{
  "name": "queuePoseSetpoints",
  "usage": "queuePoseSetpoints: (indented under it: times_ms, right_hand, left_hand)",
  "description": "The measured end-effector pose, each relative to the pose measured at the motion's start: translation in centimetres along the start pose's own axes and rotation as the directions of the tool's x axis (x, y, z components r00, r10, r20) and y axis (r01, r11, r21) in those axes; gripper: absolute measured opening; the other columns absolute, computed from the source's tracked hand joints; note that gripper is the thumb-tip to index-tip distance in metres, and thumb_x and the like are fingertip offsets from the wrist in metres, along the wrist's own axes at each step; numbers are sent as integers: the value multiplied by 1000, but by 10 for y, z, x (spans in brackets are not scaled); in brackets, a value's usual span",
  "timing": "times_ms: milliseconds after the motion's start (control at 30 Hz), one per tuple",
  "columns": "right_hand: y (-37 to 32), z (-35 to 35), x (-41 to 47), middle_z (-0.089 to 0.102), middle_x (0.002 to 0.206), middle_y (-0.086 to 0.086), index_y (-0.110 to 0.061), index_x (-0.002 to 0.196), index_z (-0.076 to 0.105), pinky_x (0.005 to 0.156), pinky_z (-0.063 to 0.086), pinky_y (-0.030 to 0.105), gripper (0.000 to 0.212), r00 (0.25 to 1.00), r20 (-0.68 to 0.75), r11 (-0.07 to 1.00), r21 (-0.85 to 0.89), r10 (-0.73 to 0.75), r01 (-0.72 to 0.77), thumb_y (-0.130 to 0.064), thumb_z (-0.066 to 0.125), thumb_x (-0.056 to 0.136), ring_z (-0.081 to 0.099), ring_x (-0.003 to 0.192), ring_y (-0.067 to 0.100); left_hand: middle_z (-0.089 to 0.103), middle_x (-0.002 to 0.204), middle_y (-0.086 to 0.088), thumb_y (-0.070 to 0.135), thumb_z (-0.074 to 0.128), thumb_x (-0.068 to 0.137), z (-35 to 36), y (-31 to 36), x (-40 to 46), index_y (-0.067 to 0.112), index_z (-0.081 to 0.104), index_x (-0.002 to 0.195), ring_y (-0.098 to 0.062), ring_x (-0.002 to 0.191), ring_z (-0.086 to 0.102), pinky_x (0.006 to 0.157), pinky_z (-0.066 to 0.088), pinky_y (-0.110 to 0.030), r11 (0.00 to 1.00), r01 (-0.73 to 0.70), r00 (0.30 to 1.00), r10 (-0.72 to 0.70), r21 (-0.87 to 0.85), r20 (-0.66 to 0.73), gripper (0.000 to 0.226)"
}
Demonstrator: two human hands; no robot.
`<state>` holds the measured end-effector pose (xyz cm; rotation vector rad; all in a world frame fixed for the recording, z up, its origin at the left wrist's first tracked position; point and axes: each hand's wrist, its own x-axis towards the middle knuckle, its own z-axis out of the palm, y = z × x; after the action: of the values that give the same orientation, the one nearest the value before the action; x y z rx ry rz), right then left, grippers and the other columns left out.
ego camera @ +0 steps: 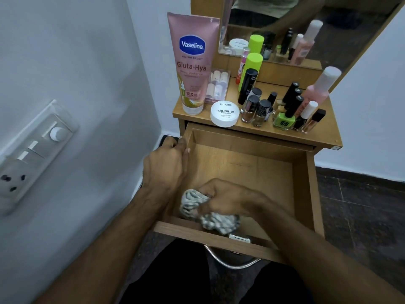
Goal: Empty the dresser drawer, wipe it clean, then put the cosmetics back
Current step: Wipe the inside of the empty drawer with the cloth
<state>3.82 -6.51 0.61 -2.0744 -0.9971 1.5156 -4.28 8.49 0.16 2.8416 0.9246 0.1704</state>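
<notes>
with the drawer (241,159) pulled out and bare of cosmetics, the emptying looks done and the wiping is the step in hand; putting the cosmetics back is all still to do. the right hand (223,199) is down inside the drawer near its front left corner, fingers curled tight round a bunched grey-and-white cloth (210,216) that lies on the drawer floor against the front wall. the left hand (166,161) grips the drawer's left wall near its back corner, fingers curled over the rim, steadying it by the look of it. the drawer holds nothing but the cloth and that hand; its wooden floor shows bare towards the back and right, and whether those parts have been wiped i cannot tell.

everything else stands on the dresser top (328,137) above. a tall pink vaseline lotion tube (192,62) stands on its cap at the left edge, with a clear case of press-on nails (218,86) just beside it. a round white tub of nail polish remover wipes (224,114) sits at the front edge, overhanging the open drawer. to its right crowd the nail polish bottles (257,109), a green one (283,120) among them near the front, then dark lipstick tubes (292,97) and a pink bottle with a white cap (320,88) towards the right back corner. a lime-capped bottle (252,66) stands at the back against the mirror (328,29).
</notes>
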Motion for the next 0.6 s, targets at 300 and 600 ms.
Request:
queuePoseSetpoints:
  times_ms: [300,600]
  right_hand:
    - [11,-58,-65,62,93,0,-20,102,65,72,45,29,18,900,-389,671,-616,197,-413,-32,71,91,60,83,19]
    - [12,-18,-41,73,102,9,-14,106,73,63,44,28,20,988,-37,654,-745,151,-128,-20,69,87,68,93,26]
  left_hand:
    - [57,128,-10,34,34,108,-4,2,1,16,45,147,-33,97,65,78,54,-42,1000,-20,999,20,12,32,44]
    - [55,135,-8,33,36,109,-3,4,1,20,44,149,-32,104,65,80,54,-43,999,-6,999,4,51,47,44]
